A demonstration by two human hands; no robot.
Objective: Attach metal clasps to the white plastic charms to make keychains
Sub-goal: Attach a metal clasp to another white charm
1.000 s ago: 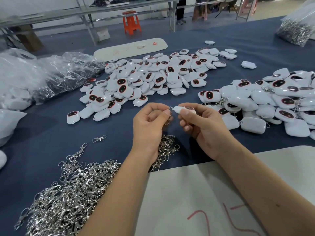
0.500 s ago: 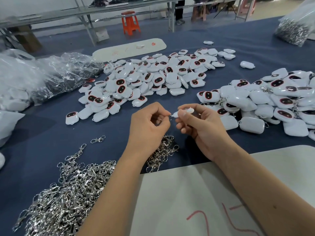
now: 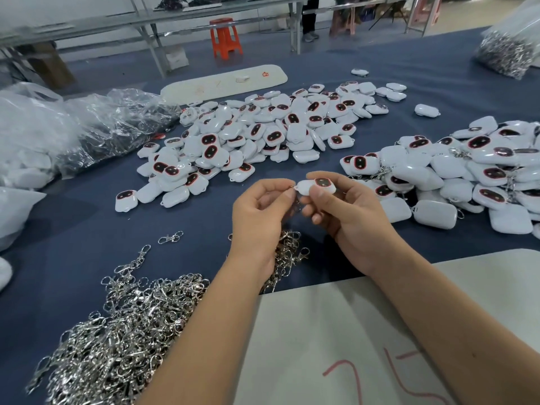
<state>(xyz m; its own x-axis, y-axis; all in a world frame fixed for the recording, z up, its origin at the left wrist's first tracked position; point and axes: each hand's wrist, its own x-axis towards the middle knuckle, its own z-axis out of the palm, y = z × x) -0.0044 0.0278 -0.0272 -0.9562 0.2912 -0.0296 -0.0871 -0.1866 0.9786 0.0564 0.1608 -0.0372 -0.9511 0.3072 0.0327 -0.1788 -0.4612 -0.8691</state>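
My right hand (image 3: 347, 214) pinches a white plastic charm (image 3: 317, 186) with a dark red-rimmed face, held above the blue table (image 3: 73, 229). My left hand (image 3: 260, 217) pinches a small metal clasp (image 3: 293, 188) at the charm's left tip; most of the clasp is hidden behind my fingers. A heap of silver clasps (image 3: 122, 331) lies at the near left. A pile of loose charms (image 3: 263, 135) spreads across the middle. A second pile of charms (image 3: 467, 173) on the right has clasps among them.
Clear plastic bags (image 3: 73, 130) lie at the far left, and a bag of clasps (image 3: 505, 54) sits at the far right. A white board (image 3: 336, 331) with red marks lies under my forearms. A long white tray (image 3: 225, 83) is at the back; an orange stool (image 3: 225, 38) stands beyond.
My right hand has turned the charm so its dark face shows more. Both hands stay together at the same spot, the left still pinching the clasp at the charm's tip.
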